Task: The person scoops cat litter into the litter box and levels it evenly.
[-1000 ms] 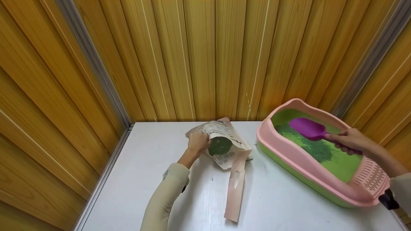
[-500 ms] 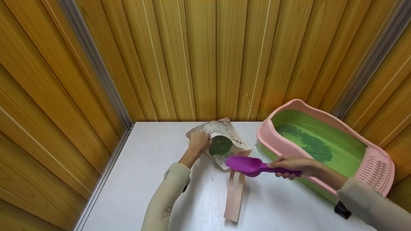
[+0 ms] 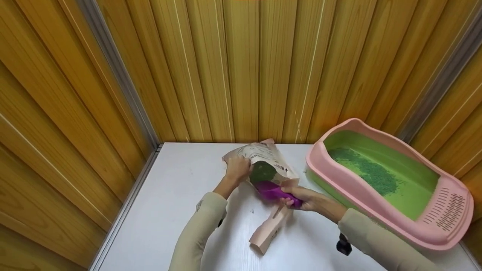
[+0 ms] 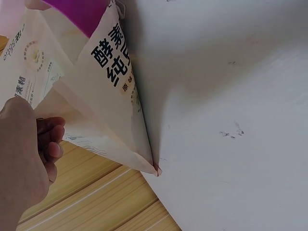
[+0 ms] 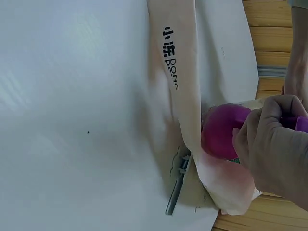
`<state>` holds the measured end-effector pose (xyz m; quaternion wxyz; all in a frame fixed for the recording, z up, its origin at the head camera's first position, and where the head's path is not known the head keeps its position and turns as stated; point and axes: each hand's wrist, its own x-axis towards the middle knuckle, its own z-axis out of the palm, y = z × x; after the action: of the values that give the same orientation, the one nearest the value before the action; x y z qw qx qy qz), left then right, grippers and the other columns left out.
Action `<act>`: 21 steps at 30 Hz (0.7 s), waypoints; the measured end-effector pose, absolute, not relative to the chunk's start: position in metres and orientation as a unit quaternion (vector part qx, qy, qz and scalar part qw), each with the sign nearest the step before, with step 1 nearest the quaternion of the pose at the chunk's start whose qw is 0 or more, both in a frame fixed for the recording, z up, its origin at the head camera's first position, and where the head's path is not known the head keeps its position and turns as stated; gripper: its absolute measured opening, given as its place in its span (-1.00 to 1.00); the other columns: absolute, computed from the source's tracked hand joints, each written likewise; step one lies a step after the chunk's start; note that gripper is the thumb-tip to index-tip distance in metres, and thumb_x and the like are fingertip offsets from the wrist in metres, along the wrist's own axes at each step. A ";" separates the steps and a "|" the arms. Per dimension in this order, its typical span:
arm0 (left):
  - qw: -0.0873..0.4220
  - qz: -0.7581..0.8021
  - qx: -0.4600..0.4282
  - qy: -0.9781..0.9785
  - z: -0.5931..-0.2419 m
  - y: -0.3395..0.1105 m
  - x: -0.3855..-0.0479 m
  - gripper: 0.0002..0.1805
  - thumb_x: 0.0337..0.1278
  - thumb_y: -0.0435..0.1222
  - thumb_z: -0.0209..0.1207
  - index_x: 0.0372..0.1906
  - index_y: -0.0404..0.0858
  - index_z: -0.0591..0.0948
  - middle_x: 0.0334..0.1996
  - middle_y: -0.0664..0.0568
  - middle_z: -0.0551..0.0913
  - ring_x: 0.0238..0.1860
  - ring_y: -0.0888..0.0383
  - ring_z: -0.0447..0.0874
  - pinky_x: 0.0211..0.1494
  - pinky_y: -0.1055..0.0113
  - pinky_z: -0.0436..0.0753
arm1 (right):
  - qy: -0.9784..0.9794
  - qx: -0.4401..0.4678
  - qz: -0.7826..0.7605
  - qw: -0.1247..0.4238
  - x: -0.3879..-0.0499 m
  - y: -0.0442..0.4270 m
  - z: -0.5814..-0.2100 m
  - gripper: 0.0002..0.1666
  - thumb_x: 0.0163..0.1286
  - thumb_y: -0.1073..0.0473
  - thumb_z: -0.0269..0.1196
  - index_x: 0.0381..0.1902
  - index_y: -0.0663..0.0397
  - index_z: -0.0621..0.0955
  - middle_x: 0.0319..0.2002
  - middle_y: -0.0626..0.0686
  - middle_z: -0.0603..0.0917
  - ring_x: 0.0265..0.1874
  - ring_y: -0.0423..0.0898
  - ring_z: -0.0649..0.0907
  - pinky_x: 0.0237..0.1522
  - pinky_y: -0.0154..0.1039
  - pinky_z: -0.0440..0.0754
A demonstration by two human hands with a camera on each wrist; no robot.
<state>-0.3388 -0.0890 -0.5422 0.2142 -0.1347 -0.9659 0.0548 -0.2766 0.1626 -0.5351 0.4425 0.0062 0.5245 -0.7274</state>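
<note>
A pale printed bag lies on the white table, its mouth toward me. Green granules show inside the mouth. My left hand grips the bag's upper left edge, thumb and curled fingers on the paper in the left wrist view. My right hand holds a purple scoop by its handle. The scoop's blade dips into the bag's mouth against the granules, its tip hidden. A pink strip of the bag, with a cut-out handle hole, hangs forward over the table beneath the scoop.
On the right stands a pink-rimmed green litter tray, with green granules spread on its floor and slots at its near end. A grey, clip-like piece lies by the bag. Wood-panelled walls close off the back and sides.
My right hand has carried the scoop left from over the litter tray into the bag's mouth. The bag's pink strip has shifted and bent leftward. My left hand keeps its grip on the bag.
</note>
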 end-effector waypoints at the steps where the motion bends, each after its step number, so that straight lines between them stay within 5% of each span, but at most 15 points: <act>1: 0.212 0.055 -0.134 -0.966 -0.543 -0.089 -0.339 -0.63 0.29 -0.05 0.16 -0.52 -0.16 0.71 -0.53 -0.05 0.73 -0.45 0.00 0.72 -0.37 0.03 0.66 | 0.518 0.011 -0.732 0.442 -0.280 0.157 -0.538 -0.78 0.68 0.21 -0.28 0.09 0.29 0.17 -0.52 -0.03 0.46 -0.64 -0.39 0.37 -0.57 -0.64 0.31; 12: 0.199 0.054 -0.152 -0.967 -0.547 -0.085 -0.342 -0.64 0.35 -0.09 0.10 -0.46 -0.18 0.74 -0.45 -0.07 0.76 -0.40 -0.03 0.76 -0.36 0.04 0.68 | 0.511 0.073 -0.794 0.321 -0.313 0.105 -0.562 -0.82 0.67 0.22 -0.19 -0.08 0.28 0.24 -0.57 -0.02 0.44 -0.69 -0.37 0.38 -0.66 -0.61 0.31; 21: 0.203 0.096 -0.162 -0.961 -0.550 -0.090 -0.342 -0.61 0.37 -0.05 0.09 -0.49 -0.14 0.73 -0.50 -0.02 0.76 -0.47 -0.02 0.74 -0.39 0.08 0.66 | 0.513 0.093 -0.803 0.287 -0.322 0.075 -0.590 -0.52 0.69 -0.01 -0.21 -0.33 0.18 0.43 -0.62 -0.12 0.46 -0.72 -0.35 0.37 -0.64 -0.55 0.33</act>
<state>-0.3416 -0.0898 -0.5504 0.2035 -0.1621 -0.9608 0.0956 -0.3219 0.0751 -0.5895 0.2868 0.0934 0.5133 -0.8035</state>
